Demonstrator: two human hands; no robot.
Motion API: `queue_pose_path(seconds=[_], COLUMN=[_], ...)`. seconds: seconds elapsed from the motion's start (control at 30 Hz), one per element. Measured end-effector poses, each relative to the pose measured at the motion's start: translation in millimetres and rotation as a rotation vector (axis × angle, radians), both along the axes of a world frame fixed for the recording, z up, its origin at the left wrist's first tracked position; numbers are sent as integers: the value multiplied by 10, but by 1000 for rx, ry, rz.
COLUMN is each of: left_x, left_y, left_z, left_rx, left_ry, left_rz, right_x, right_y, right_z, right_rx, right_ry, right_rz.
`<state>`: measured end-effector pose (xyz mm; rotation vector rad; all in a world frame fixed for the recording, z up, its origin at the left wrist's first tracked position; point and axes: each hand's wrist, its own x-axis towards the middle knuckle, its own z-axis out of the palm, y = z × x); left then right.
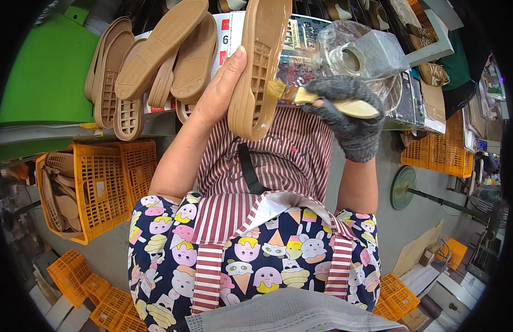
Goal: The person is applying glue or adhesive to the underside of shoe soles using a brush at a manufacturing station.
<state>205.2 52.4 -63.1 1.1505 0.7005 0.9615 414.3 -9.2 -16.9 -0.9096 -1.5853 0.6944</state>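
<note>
My bare left hand grips a tan shoe sole by its left side, holding it upright with its gridded hollow face turned toward the brush. A wet shine runs along the sole's rim. In a dark grey knitted glove, my right hand is closed around a wooden-handled paintbrush. The bristles touch the sole's right inner edge. More tan soles lie piled on the bench left of my left hand. Beyond my right hand stands a plastic-wrapped container with a round open mouth.
A green panel is at the left. Orange crates stand low on the left, one filled with soles; another orange crate sits at the right. Shoes line the far side. A round green disc on a bar is at lower right.
</note>
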Motion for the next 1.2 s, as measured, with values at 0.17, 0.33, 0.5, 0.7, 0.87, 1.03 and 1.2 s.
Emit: queue_pose_path(seconds=[0.17,0.33,0.5,0.7,0.87,1.03,1.2], left_x=[-38,-39,-31,-88,-35,-188,-184], left_y=[-9,-7,7,29,18,65,-26], left_z=[34,40,14,-45,-93,-232,93], left_rx=[43,105,139,240,268,390,522], left_ry=[47,76,65,74,35,-53,41], left_rz=[46,64,70,104,122,84,-78], right_x=[13,-53,-38,-27,-45,136,342], right_y=[-74,-181,-123,-227,-169,-255,-301], right_z=[-9,208,-6,90,-64,79,97], right_rx=[12,-67,-27,-102,-14,-323,-236], right_ry=[-331,-248,-344,-237,-251,122,59], right_rz=[-35,53,85,26,-13,-70,-287])
